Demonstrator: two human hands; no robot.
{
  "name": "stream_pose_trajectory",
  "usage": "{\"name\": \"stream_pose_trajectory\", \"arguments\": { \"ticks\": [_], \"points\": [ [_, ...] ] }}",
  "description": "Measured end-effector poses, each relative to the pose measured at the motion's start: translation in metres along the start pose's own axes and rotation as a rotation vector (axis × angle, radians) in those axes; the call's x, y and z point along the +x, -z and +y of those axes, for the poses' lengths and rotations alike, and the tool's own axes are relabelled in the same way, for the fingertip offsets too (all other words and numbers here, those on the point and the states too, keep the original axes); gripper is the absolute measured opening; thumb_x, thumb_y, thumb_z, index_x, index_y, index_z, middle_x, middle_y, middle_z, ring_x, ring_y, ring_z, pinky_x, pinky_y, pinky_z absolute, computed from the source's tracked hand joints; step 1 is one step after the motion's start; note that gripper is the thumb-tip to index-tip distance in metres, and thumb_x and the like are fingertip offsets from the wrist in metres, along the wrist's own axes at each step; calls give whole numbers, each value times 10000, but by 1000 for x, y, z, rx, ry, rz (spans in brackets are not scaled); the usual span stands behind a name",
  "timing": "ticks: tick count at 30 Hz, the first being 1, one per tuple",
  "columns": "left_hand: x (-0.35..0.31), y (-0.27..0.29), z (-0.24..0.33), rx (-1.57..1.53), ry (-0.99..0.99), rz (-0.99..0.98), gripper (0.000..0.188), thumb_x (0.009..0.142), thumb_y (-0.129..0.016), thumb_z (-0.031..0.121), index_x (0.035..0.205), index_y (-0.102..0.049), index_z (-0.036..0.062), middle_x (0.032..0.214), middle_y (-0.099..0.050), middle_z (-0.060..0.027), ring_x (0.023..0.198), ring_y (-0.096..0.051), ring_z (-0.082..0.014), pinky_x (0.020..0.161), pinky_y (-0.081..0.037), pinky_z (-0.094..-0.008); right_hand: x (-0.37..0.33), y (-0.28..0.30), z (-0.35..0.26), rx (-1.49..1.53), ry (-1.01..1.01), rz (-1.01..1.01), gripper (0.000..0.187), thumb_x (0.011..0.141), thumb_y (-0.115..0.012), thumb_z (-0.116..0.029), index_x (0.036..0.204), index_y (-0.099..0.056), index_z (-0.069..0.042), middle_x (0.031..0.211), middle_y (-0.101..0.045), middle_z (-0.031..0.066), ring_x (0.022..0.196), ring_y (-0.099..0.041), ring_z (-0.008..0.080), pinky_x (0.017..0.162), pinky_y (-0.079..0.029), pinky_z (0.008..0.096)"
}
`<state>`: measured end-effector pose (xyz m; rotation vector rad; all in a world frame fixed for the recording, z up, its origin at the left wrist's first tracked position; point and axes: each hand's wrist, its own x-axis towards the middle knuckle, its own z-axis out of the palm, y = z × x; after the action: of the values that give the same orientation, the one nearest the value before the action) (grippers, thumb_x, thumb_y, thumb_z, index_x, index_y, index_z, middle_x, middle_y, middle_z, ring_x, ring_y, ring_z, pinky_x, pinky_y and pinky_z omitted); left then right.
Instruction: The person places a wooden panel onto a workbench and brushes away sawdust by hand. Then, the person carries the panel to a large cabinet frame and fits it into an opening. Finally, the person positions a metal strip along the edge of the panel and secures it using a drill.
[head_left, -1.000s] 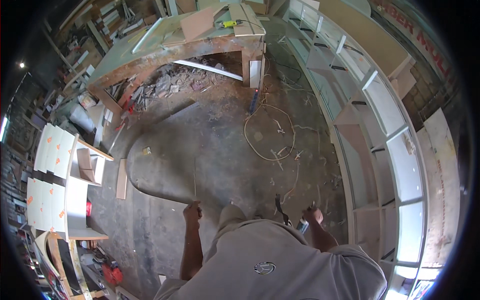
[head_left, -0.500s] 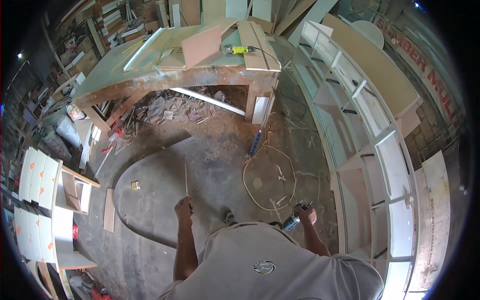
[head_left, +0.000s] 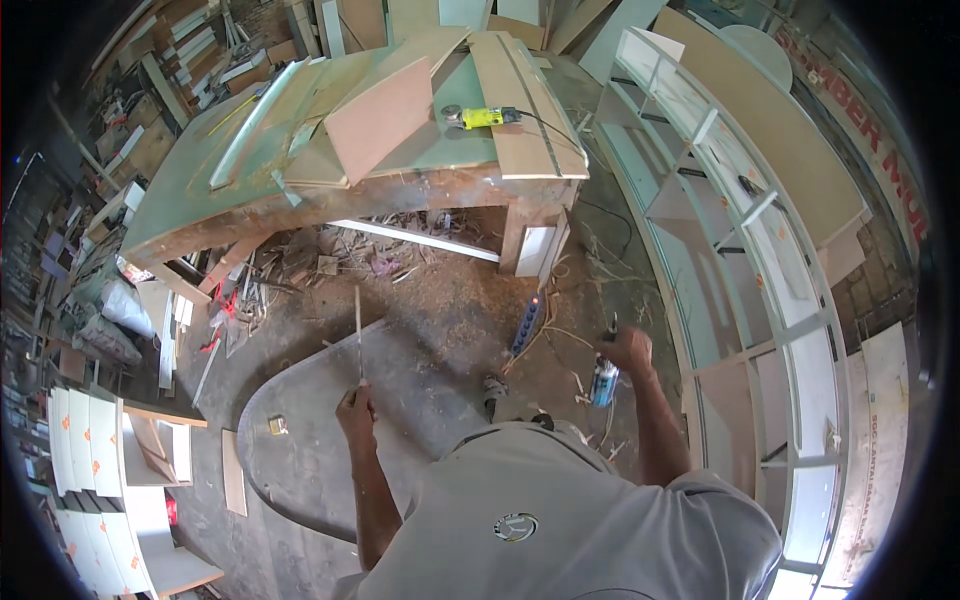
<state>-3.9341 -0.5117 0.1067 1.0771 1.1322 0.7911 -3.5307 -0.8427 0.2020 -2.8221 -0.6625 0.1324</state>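
**A:** Okay, your left hand (head_left: 357,410) is a bit left of centre in the lower half of the frame, closed around a thin pale stick (head_left: 359,330). You've got it pointing pretty much straight up the picture, toward the workbench (head_left: 400,190).

**B:** Yep, and your right hand (head_left: 632,350) is right of centre, fingers wrapped around a blue power tool (head_left: 604,384) that hangs at the left side of your fist. Looks like a drill to me, but your grip covers a lot of it, so don't hold me to that.

**A:** Both your hands are clear of the bench, which takes up the upper middle. Yellow-green grinder (head_left: 485,117) lying near the right end of its top, and a pinkish board (head_left: 385,125) tilted up just left of that.

**B:** Don't miss the blue power strip (head_left: 525,325) on the floor, red light on, between your hands but higher in the frame. White shelving unit (head_left: 725,410) runs down your right side, and there's a white cabinet (head_left: 92,440) with orange marks at the lower left.
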Motion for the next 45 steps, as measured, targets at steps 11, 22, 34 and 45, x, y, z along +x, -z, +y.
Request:
{"name": "stream_pose_trajectory", "arguments": {
  "ticks": [11, 22, 34, 45],
  "points": [
    [107, -71, 108, -151, -90, 273, 233, 952, -695, 276, 994, -736, 51, 611, -508, 46, 483, -433, -23, 417, -315, -189, 348, 107, -214, -275, 392, 91, 399, 684, -726, -396, 839, -767, -31, 852, -731, 215, 823, -729, 371, 778, -576, 453],
    [260, -94, 208, -146, -262, 333, 229, 965, -692, 281, 913, -719, 59, 609, -490, 51, 488, -414, -19, 430, -306, -191, 531, 55, -332, -283, 636, 154, 579, 659, -746, -241, 1232, -678, -192, 935, -742, 165, 890, -729, 322, 757, -586, 437],
    [420, -138, 373, -1, -426, 297, 231, 989, -663, 275, 1010, -741, 59, 616, -449, 67, 529, -382, -16, 465, -252, -207, 604, -10, -390, -512, 450, -91, 330, 636, -736, -279, 824, -749, -8, 778, -711, 234, 733, -723, 350, 686, -577, 451],
    [447, -245, 450, 184, -397, 141, 296, 970, -688, 262, 1108, -731, 4, 661, -522, 37, 550, -446, -36, 489, -341, -215, 633, -63, -466, -66, 732, -274, 210, 829, -684, -254, 884, -691, -52, 930, -681, 214, 918, -668, 401, 804, -527, 497]
  ]
}}
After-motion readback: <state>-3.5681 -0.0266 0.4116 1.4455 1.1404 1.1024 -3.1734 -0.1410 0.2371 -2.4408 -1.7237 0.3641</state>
